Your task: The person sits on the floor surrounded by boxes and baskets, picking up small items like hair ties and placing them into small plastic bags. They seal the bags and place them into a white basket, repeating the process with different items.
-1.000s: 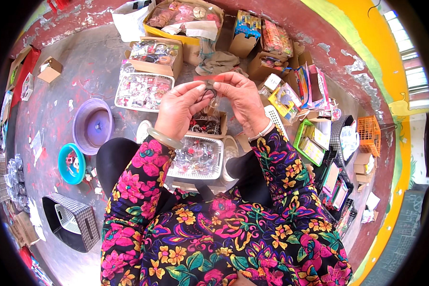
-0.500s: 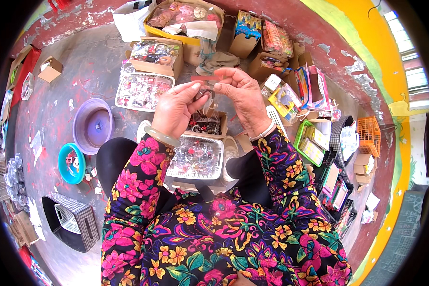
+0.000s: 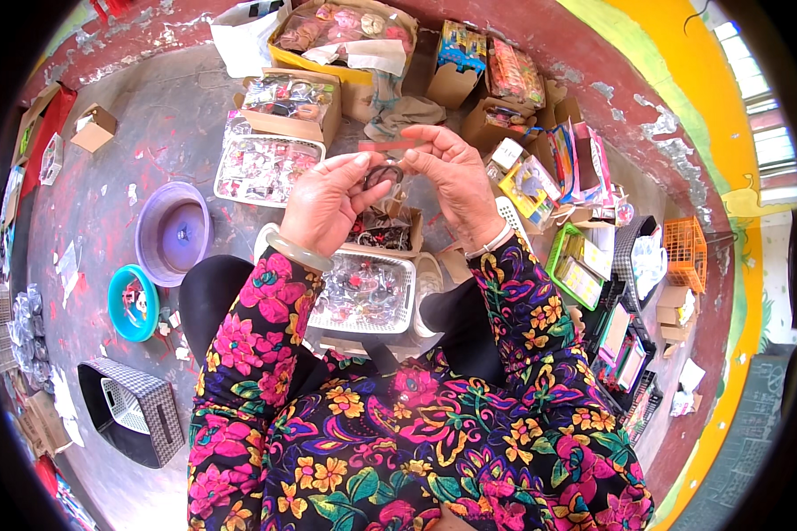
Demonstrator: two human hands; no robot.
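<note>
Both my hands are raised in front of me, close together above the baskets. My left hand (image 3: 328,195) pinches a small clear packet with a red strip (image 3: 383,145) along its top. A dark ring-shaped band, like a hair tie (image 3: 383,175), hangs at its fingertips. Thumb and forefinger of my right hand (image 3: 452,181) are closed at the packet's other side. Whether the band is inside the clear plastic, I cannot tell. Below my hands, a white basket (image 3: 409,301) between my legs holds many small clear packets. Just beyond it sits a cardboard box (image 3: 413,232) of dark and red pieces.
Another white basket (image 3: 224,196) of packed pieces stands beyond my left hand, beside an open carton (image 3: 328,119). Purple (image 3: 147,252) and teal (image 3: 115,310) basins are on the floor at left. Cartons and a green basket (image 3: 558,257) line the right wall.
The dark band has turned and now shows as a rounder ring at my left fingertips. Both hands have otherwise barely shifted.
</note>
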